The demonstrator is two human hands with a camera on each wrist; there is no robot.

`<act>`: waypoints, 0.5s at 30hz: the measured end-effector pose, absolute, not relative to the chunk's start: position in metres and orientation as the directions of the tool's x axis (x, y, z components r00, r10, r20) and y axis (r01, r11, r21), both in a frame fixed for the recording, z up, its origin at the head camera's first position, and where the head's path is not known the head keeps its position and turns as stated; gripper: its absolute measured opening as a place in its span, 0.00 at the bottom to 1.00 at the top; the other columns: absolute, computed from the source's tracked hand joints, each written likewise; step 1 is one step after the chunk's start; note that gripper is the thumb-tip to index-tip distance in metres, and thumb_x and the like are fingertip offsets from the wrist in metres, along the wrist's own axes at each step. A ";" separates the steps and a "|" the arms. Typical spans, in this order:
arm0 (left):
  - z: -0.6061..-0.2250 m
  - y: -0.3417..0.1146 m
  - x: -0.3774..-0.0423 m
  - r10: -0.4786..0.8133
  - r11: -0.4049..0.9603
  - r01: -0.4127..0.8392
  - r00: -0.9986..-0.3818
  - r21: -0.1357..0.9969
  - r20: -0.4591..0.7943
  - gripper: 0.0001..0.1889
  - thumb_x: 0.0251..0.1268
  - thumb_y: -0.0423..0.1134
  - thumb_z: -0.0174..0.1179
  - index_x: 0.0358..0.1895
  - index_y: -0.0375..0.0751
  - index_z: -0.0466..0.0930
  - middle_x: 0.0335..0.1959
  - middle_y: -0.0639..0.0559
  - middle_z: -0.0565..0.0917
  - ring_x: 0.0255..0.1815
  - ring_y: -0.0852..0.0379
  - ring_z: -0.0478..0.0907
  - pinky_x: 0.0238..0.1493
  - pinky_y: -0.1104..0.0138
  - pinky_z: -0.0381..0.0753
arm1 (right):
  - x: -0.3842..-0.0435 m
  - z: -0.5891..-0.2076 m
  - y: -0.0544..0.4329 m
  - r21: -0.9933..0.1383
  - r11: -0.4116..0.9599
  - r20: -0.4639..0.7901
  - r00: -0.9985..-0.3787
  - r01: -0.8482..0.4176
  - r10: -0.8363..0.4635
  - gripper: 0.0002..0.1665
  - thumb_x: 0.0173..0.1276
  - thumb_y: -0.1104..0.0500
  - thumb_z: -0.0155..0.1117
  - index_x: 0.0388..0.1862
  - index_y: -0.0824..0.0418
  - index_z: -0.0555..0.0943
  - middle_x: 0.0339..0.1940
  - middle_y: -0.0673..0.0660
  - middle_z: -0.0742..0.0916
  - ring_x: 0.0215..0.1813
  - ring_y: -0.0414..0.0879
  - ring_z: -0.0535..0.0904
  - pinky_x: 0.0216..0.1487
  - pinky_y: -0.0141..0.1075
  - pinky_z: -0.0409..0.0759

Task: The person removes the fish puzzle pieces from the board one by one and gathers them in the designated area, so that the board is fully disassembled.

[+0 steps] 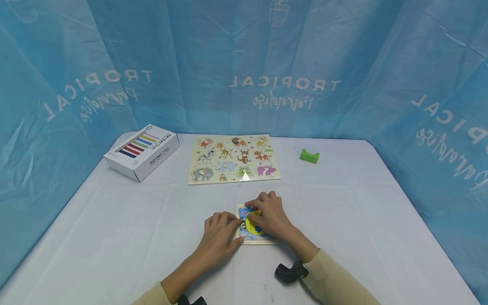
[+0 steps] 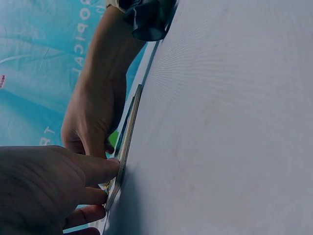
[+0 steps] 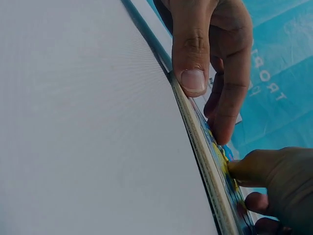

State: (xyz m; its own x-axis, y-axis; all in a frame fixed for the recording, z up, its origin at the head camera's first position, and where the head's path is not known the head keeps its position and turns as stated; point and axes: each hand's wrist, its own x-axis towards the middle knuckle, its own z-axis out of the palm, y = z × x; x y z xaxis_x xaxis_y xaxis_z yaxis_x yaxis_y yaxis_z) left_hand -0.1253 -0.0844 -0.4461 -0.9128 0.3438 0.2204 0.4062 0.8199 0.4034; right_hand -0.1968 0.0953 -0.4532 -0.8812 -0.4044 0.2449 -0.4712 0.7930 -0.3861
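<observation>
Head view: one jigsaw board (image 1: 257,242), pale frame, blue ground with a yellow figure (image 1: 254,230); lying flat on the bench (image 1: 152,237), under both hands; landmark for all entries below.
Left hand (image 1: 216,237): at the board's left side; fingers fairly straight, thumb touching the near left corner, forefinger at the left edge.
Right hand (image 1: 271,215): over the board's right part; fingers bent, thumb and forefinger tips spaced narrowly on its face; whether they pinch a piece, cannot tell.
Animal board (image 1: 236,173): beyond the jigsaw board, slightly left; flat, pale, with zebra, giraffe, lion and elephant among its figures.
White box (image 1: 158,156): beyond the jigsaw board, far left; coloured rows printed on top.
Green block (image 1: 309,156): beyond the jigsaw board, to the right; curved notch upward.
Blue curtain (image 1: 206,55): behind all, beyond the jigsaw board; reversed lettering.
</observation>
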 end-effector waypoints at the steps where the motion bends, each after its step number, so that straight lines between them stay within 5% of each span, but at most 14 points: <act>1: -0.446 -0.084 -0.125 0.344 0.820 0.406 -0.913 0.402 0.221 0.23 0.56 0.47 0.65 0.54 0.42 0.79 0.52 0.49 0.75 0.56 0.48 0.66 0.59 0.47 0.61 | -0.197 -0.454 0.095 -0.381 0.793 0.252 -0.878 -0.476 -0.406 0.17 0.55 0.51 0.70 0.45 0.49 0.85 0.32 0.49 0.79 0.39 0.43 0.64 0.42 0.39 0.60; 15: -0.445 -0.083 -0.125 0.339 0.822 0.405 -0.913 0.400 0.226 0.23 0.55 0.46 0.65 0.53 0.42 0.79 0.51 0.49 0.75 0.55 0.48 0.66 0.59 0.48 0.61 | -0.201 -0.456 0.095 -0.322 0.812 0.288 -0.867 -0.487 -0.406 0.18 0.54 0.48 0.71 0.44 0.51 0.86 0.29 0.48 0.79 0.37 0.42 0.65 0.40 0.37 0.60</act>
